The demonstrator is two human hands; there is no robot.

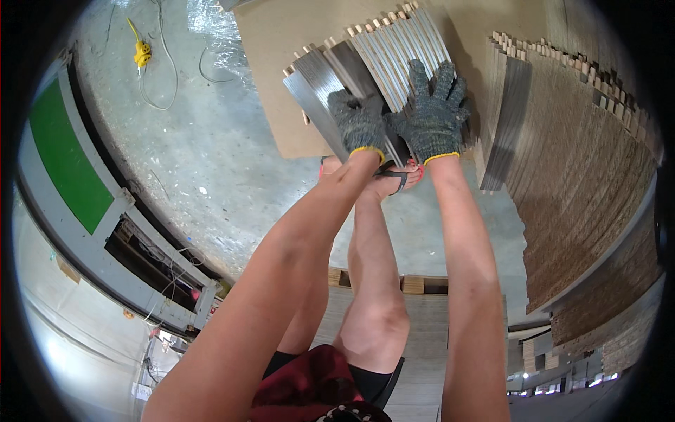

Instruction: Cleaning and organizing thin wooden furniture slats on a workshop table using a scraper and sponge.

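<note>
Both my hands wear dark grey knitted gloves with yellow cuffs. Ahead of me, a row of thin planks (402,56) stands on edge, with pale ends jutting from the far side. My left hand (357,123) has its fingers curled over grey wood-grain planks (315,79) at the row's left part; the planks partly hide its fingertips. Fingers spread, my right hand (434,116) lies on the near right part of the row. Darker faces show in the gap between the two groups of planks.
Brown board (278,126) lies under the row. At the right stands a large stack of planks (562,162), with one grey plank (508,119) leaning at its side. A yellow cable connector (143,53) and clear plastic wrap (214,35) lie on the floor. A green-and-white machine (70,155) stands left.
</note>
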